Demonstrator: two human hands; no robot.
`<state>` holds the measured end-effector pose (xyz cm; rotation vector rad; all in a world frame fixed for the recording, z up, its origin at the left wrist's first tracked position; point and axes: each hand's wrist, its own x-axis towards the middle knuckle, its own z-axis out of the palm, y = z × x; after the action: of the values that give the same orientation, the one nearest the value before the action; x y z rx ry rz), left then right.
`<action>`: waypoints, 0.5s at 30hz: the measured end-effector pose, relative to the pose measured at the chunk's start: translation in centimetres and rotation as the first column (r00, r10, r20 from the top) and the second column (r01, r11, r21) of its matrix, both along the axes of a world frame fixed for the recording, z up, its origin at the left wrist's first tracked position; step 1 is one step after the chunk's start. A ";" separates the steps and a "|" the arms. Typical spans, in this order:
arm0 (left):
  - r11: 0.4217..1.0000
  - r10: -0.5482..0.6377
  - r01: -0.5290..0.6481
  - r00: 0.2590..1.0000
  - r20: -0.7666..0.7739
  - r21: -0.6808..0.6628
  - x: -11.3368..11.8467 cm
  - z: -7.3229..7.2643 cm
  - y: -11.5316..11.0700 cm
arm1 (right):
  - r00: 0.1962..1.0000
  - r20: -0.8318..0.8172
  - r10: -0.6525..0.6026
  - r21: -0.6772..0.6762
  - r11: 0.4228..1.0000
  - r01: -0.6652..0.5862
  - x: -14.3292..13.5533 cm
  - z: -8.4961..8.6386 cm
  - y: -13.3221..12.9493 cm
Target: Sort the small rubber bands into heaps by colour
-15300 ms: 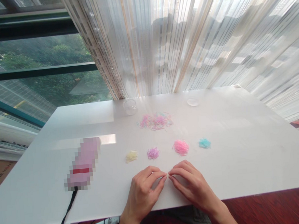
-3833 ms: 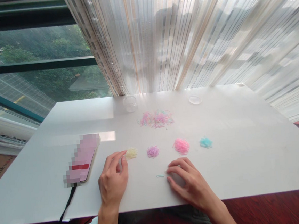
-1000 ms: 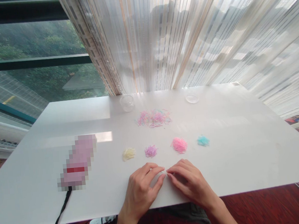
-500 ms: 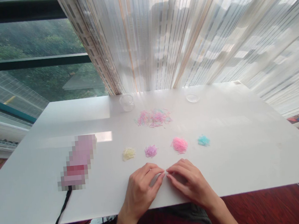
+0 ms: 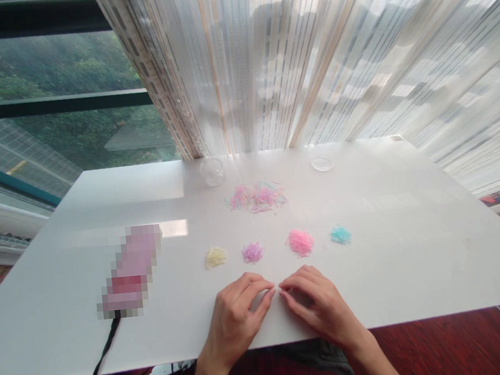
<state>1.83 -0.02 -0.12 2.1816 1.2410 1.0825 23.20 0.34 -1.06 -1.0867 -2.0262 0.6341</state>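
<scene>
Both hands rest at the near edge of the white counter (image 5: 390, 245), fingertips meeting in front of the person. The left hand (image 5: 237, 317) and the right hand (image 5: 319, 304) are each curled, thumb and forefinger drawn together where they touch; whatever sits between the tips is too small to make out, so I cannot tell whether anything is pinched there.

Just beyond the hands lie four small sorted heaps of tiny coloured loops that look like little elastic bands: a yellow heap (image 5: 215, 257), a purple heap (image 5: 253, 252), a pink heap (image 5: 301, 242) and a teal heap (image 5: 340, 235), in a row from left to right. Farther back from that row is the mixed pile (image 5: 256, 197), with a clear cup (image 5: 212, 171) behind it to the left and a clear lid (image 5: 322, 163) behind it to the right.

Such loops are likely feather-light, soft and stretchy, prone to cling together and to slide on the glossy surface. A fingertip pinch on one strand, or a nail slid under it, seems the surest hold.

Left of the yellow heap lies a blurred pink device (image 5: 130, 270) with a dark cable (image 5: 107, 352).
</scene>
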 end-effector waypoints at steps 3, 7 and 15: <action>1.000 -0.003 0.003 1.000 -0.001 -0.004 0.0 0.0 0.0 | 1.000 0.001 -0.001 -0.002 1.000 0.001 0.0 -0.1 0.0; 1.000 -0.006 0.006 1.000 0.006 -0.007 0.0 0.0 0.1 | 1.000 0.002 -0.006 0.002 1.000 0.006 0.0 -0.1 0.0; 1.000 -0.012 0.012 1.000 0.004 -0.020 0.0 0.0 0.2 | 1.000 0.007 -0.024 0.029 0.999 0.023 -0.1 -0.2 0.1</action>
<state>1.85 0.17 -0.10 2.1684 1.2296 1.0649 23.10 0.41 -1.22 -1.0960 -2.0202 0.5879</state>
